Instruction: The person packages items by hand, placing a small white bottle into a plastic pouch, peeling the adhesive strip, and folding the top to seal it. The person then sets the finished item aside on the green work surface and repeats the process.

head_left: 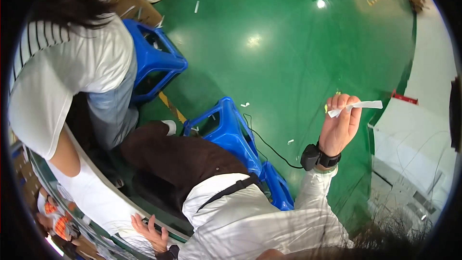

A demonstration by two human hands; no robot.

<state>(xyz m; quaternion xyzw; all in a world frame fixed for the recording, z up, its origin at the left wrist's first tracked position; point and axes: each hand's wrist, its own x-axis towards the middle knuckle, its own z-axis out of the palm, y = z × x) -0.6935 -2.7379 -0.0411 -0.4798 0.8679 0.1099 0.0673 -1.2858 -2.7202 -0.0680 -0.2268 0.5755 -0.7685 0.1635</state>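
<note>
My right hand (340, 123) is raised over the green floor at the right, its fingers closed in a pinch. Between them is a narrow strip of white paper (368, 105), one end sticking out to the right. A bit of yellow shows beside the fingertips, too small to name. Round that wrist sits a black band (330, 160) with a small black box. My left hand (151, 233) lies at the edge of the white table (98, 195), fingers spread and holding nothing. A dark band circles the left wrist too.
Blue plastic stools (226, 127) stand beside me, another blue stool (156, 62) behind a person in white (96, 53) at the left. A black cable (269, 147) runs to my right wrist. Paper scraps (196, 6) dot the floor. A cardboard box (130, 2) stands upper left.
</note>
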